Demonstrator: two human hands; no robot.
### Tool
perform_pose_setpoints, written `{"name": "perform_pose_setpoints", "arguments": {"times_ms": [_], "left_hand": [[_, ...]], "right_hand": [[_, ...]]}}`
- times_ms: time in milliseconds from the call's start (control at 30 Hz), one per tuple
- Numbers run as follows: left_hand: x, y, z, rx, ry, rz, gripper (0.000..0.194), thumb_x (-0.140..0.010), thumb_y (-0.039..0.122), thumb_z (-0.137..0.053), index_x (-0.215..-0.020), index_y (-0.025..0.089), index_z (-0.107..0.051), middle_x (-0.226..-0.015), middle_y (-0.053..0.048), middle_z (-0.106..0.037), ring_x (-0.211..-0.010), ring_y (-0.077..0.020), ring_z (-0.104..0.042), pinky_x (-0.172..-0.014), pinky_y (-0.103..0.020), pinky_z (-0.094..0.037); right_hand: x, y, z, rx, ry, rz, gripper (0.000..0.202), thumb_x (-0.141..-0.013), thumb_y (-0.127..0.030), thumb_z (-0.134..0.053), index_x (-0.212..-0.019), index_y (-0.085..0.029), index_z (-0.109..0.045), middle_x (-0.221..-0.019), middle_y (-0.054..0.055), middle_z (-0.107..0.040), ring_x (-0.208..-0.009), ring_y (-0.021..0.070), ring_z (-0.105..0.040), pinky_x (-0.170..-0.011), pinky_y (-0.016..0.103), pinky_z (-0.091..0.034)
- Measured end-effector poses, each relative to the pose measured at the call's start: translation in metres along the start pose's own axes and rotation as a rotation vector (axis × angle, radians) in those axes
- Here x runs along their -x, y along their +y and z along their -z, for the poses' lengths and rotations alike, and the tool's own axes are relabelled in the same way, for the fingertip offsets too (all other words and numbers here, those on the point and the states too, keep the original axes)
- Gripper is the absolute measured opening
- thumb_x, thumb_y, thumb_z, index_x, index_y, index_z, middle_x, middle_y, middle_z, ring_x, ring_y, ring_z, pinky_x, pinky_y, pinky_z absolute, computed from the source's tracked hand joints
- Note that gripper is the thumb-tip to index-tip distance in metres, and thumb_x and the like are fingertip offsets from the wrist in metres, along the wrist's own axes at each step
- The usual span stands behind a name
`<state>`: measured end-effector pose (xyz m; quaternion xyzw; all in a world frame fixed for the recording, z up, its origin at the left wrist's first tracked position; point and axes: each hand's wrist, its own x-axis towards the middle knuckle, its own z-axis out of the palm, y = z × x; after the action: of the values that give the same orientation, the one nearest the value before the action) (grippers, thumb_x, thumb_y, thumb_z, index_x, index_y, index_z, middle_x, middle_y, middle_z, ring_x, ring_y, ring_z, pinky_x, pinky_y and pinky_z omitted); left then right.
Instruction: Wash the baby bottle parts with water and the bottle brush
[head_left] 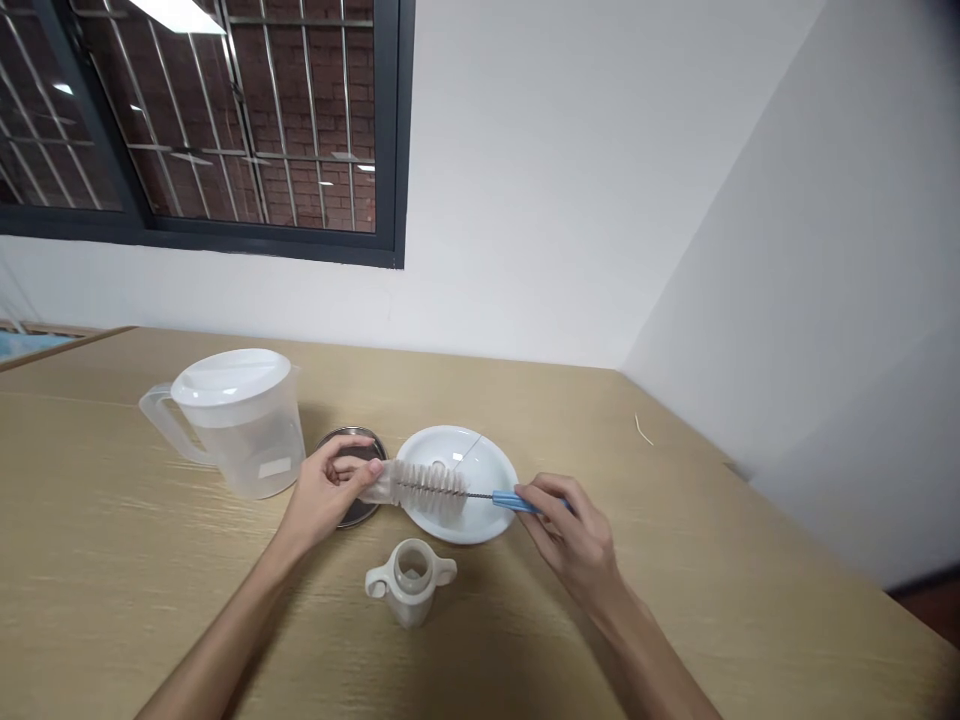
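My right hand [566, 530], lower right of centre, grips the brush [442, 488], white-bristled, blue-handled; my left hand [337, 485] pinches a translucent cap [384, 484] over its tip.

One pitcher [244, 440], one bowl [480, 515], one dark round dish [365, 512], one brush [512, 500], one two-handled bottle [412, 597] and two hands [322, 492] are visible.

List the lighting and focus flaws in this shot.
Head view: reflected lights streak the window and glints mark the pitcher's lid; head view: a soft-edged shadow darkens the table at bottom centre; head view: the brush's pale bristles blend into the white bowl; head view: the far right edge looks dark and soft.
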<state>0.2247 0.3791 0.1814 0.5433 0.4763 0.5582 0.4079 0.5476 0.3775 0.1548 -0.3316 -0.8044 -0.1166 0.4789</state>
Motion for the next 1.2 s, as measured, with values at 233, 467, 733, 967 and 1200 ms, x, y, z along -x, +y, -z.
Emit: {"name": "perform_pose_setpoints", "arguments": {"times_ms": [233,467,733,967,1200], "left_hand": [[-0.002,0.004,0.003,-0.075,0.031,0.036,0.051,-0.073,0.057,-0.076,-0.102,0.017,-0.063,-0.064,-0.002,-0.072,-0.058,-0.0205,-0.067,-0.053,-0.028,-0.055],[-0.009,-0.005,0.019,0.017,0.013,-0.077,0.052,-0.074,0.049,-0.080,-0.111,0.017,-0.062,-0.103,-0.012,-0.077,-0.097,-0.0257,-0.072,-0.081,-0.032,-0.057],[-0.021,-0.021,0.032,-0.039,0.132,-0.166,0.055,-0.074,0.047,-0.080,-0.115,0.016,-0.060,-0.123,-0.017,-0.068,-0.118,-0.0300,-0.063,-0.094,-0.039,-0.054],[-0.029,-0.056,0.043,-0.685,0.120,-0.283,0.043,-0.094,0.046,-0.052,-0.132,0.025,-0.057,-0.125,-0.011,-0.055,-0.122,-0.0269,-0.054,-0.104,-0.045,-0.046],[-0.034,-0.075,0.046,-0.871,0.089,-0.255,0.037,-0.097,0.039,-0.046,-0.127,0.021,-0.056,-0.119,-0.012,-0.054,-0.120,-0.0286,-0.052,-0.107,-0.050,-0.041]], "right_hand": [[-0.002,-0.001,-0.002,-0.118,-0.195,-0.016,0.016,-0.096,-0.022,-0.060,-0.111,-0.023,-0.062,-0.079,0.003,-0.068,-0.061,0.0145,-0.061,-0.056,0.027,-0.047],[-0.007,0.007,0.004,-0.202,-0.151,-0.222,0.011,-0.096,-0.030,-0.059,-0.094,-0.022,-0.067,-0.071,0.001,-0.057,-0.056,0.0136,-0.050,-0.051,0.027,-0.039],[-0.006,0.023,0.007,-0.173,0.013,-0.433,0.023,-0.094,-0.041,-0.060,-0.087,-0.020,-0.067,-0.073,0.002,-0.059,-0.061,0.0152,-0.053,-0.052,0.027,-0.041],[-0.002,0.026,0.002,-0.141,0.081,-0.551,0.026,-0.092,-0.046,-0.061,-0.088,-0.021,-0.068,-0.073,0.000,-0.058,-0.059,0.0135,-0.050,-0.053,0.026,-0.039],[-0.003,0.025,0.003,-0.109,0.088,-0.533,0.027,-0.092,-0.046,-0.061,-0.087,-0.020,-0.067,-0.073,0.000,-0.059,-0.059,0.0134,-0.050,-0.054,0.027,-0.039]]}}
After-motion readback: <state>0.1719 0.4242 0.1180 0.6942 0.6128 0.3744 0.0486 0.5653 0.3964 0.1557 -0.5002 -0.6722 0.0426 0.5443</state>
